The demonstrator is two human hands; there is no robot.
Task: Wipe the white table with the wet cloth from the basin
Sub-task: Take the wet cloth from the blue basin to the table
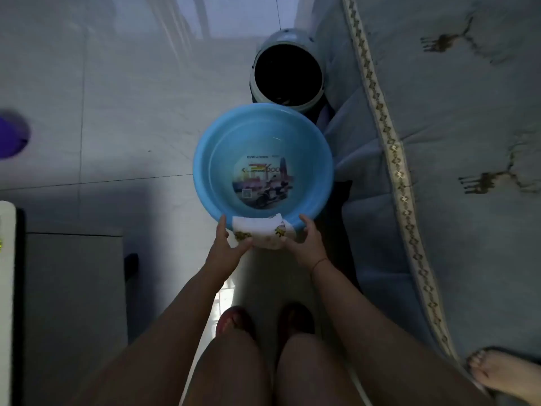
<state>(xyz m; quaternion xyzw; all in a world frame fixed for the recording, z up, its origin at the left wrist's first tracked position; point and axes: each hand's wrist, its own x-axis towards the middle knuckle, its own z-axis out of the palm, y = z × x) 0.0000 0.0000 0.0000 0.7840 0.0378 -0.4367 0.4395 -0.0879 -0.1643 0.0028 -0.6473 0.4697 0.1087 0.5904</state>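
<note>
Cloth (260, 232): white, printed with small yellow figures, folded and draped over the near rim of the basin (317, 159), its lower part hanging outside. Basin: round, blue plastic, with a printed picture label on its floor; whether it rested on the floor (117, 98) or was lifted could not be told. Left hand (225, 244): thumb up along the rim, fingers curled onto the cloth's lower left corner, grasping it. Right hand (304, 244): thumb hooked over the rim just right of the cloth, fingers curled beneath, grasping the basin, with fingertips touching the cloth's edge. Beyond the basin's far rim, close by: a round pale object (288, 71) with a dark opening. To the right, near the basin: a bed (453, 142) under a pale blue cover with a patterned trim band running along its edge. Below the hands: the person's knees and two feet in red slippers (234, 317). Lower right corner: another person's bare foot (503, 376). Left edge: a white bench (6, 273), only its rim seen, with a grey block (73, 288) beside it. Further up the left edge: a blurred purple object (11, 136). Open room: pale tiled floor stretched left of the basin and beyond it.
</note>
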